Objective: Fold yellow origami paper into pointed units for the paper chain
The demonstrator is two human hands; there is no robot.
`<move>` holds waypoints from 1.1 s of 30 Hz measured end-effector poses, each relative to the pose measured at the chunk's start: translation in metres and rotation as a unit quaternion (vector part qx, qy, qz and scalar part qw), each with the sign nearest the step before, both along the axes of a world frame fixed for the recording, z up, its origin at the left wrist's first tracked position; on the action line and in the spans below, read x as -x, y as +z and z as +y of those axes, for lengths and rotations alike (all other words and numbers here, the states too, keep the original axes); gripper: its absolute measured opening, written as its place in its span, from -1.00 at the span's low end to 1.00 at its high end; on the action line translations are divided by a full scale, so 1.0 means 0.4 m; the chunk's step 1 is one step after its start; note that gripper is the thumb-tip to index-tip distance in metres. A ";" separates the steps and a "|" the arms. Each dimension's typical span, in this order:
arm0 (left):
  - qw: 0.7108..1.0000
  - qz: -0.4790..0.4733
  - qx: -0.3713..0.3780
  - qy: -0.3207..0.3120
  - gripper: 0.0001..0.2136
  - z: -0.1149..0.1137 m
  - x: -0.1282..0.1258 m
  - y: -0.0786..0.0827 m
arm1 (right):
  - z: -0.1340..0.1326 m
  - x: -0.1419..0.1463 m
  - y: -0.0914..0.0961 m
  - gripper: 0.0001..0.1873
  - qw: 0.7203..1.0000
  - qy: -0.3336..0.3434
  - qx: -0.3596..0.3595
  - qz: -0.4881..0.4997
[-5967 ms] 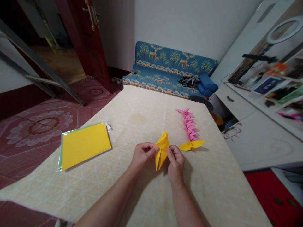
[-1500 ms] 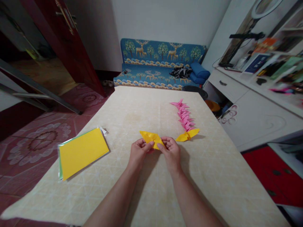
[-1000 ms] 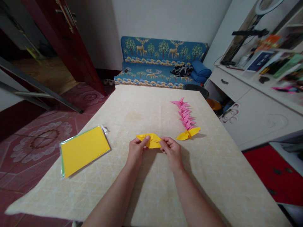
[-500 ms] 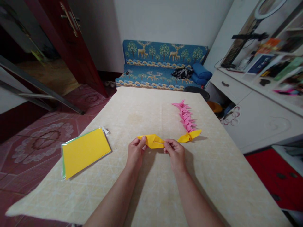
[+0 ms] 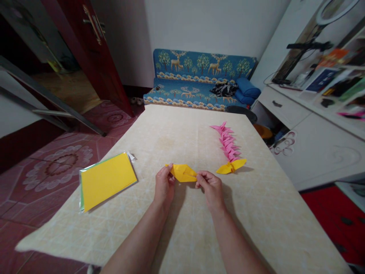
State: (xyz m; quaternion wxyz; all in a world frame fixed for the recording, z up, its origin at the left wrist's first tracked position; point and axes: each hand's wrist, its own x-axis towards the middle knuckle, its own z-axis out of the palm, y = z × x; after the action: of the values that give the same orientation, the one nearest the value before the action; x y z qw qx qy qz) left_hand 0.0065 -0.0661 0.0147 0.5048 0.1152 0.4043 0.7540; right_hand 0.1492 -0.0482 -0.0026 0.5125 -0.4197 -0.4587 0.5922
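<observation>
A folded yellow paper piece [image 5: 184,173] lies flat on the beige table [image 5: 176,129], held at both ends. My left hand [image 5: 164,183] pinches its left tip. My right hand [image 5: 209,186] pinches its right tip. To the right lies a chain of pink folded pieces [image 5: 228,142] that ends in a yellow folded piece [image 5: 230,166]. The chain is apart from both hands.
A clear packet of yellow sheets [image 5: 107,179] lies at the table's left edge. A blue patterned sofa [image 5: 199,82] stands beyond the far end. White cabinets and shelves [image 5: 308,125] run along the right. A dark red door [image 5: 94,53] is open at the left.
Six seconds ago the yellow piece stood upright between my hands; it now lies lengthwise and flat on the table. In the last second my hands stay pinched on its ends, almost still.
</observation>
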 end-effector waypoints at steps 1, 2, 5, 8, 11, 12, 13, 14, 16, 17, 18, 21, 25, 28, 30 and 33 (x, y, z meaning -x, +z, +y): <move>1.000 0.010 0.000 0.003 -0.83 0.000 0.000 0.000 | 0.001 -0.001 -0.002 -0.82 1.000 -0.003 0.005 0.005; 1.000 0.026 0.003 0.004 -0.82 -0.001 0.001 0.000 | 0.003 -0.003 -0.004 -0.81 1.000 -0.010 0.009 0.010; 0.993 0.110 0.036 -0.010 -0.84 -0.007 0.004 0.004 | 0.013 -0.013 -0.005 -0.76 0.997 -0.058 0.020 0.038; 0.981 0.177 0.072 -0.046 -0.83 -0.011 0.005 0.006 | 0.024 -0.022 0.006 -0.75 0.988 -0.110 0.030 0.107; 0.984 0.151 0.074 -0.063 -0.78 -0.011 0.003 0.004 | 0.027 -0.019 0.022 -0.71 0.978 -0.096 0.028 0.185; 0.986 0.135 0.072 -0.065 -0.77 -0.011 0.002 0.002 | 0.025 -0.014 0.027 -0.68 0.977 -0.076 0.027 0.195; 0.988 0.122 0.070 -0.067 -0.75 -0.011 0.000 0.001 | 0.022 -0.007 0.030 -0.65 0.979 -0.052 0.028 0.193; 0.988 0.114 0.070 -0.071 -0.74 -0.011 -0.002 -0.001 | 0.019 0.000 0.031 -0.62 0.983 -0.030 0.028 0.180; 0.988 0.108 0.073 -0.086 -0.71 -0.012 -0.007 -0.002 | 0.014 0.012 0.028 -0.59 0.989 -0.003 0.024 0.144; 0.986 0.109 0.074 -0.098 -0.70 -0.014 -0.009 -0.002 | 0.012 0.017 0.025 -0.61 0.991 -0.002 0.024 0.131; 0.985 0.111 0.075 -0.111 -0.69 -0.015 -0.012 -0.001 | 0.012 0.020 0.021 -0.63 0.992 -0.009 0.026 0.123; 0.976 0.127 0.073 -0.159 -0.67 -0.021 -0.021 0.001 | 0.014 0.018 0.010 -0.68 0.990 -0.047 0.040 0.126; 0.961 0.177 0.059 -0.204 -0.70 -0.027 -0.032 -0.002 | 0.019 0.008 0.000 -0.70 0.988 -0.095 0.037 0.119; 0.953 0.213 0.048 -0.210 -0.74 -0.029 -0.039 -0.006 | 0.020 0.010 0.000 -0.71 0.988 -0.118 0.019 0.098; 0.947 0.232 0.043 -0.218 -0.76 -0.029 -0.044 -0.006 | 0.021 0.013 0.002 -0.72 0.987 -0.121 0.008 0.106; 0.936 0.258 0.045 -0.234 -0.78 -0.029 -0.050 -0.006 | 0.022 0.017 0.005 -0.76 0.981 -0.131 0.015 0.142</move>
State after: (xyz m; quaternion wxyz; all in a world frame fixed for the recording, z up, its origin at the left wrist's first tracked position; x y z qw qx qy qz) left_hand 0.0265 -0.0777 0.0122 0.5497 0.3743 0.5156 0.5403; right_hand 0.1424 -0.0395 -0.0004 0.6394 -0.3954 -0.3128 0.5806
